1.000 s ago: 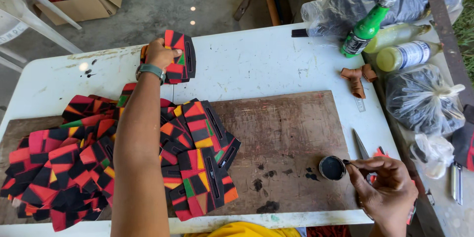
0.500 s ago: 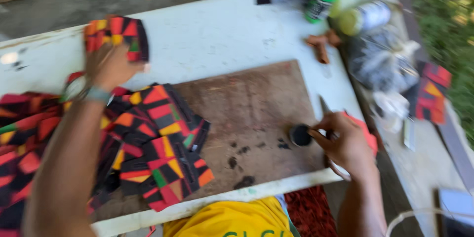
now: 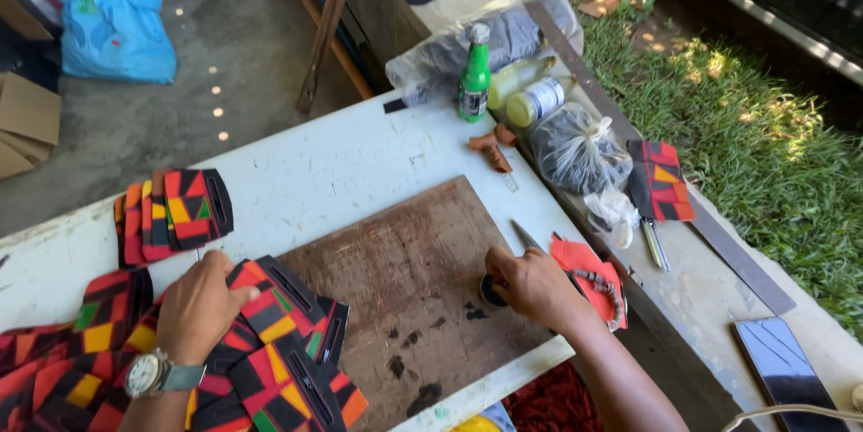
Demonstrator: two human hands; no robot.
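**Hands on the patterned pieces and the small pot**

My left hand (image 3: 205, 306) lay flat, fingers together, on the near heap of patterned fabric pieces (image 3: 270, 342), pinning them so they would not slide. My right hand (image 3: 530, 284) curled closed around a small dark pot (image 3: 490, 291) on the brown board (image 3: 404, 261), steadying it. A finished-looking stack (image 3: 175, 212) sat apart, far left, out of the way.

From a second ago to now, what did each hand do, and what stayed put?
The left hand let go of the small stack of patterned pieces at the table's far side and came back onto the near pile. The right hand stayed at the small dark pot on the brown board.
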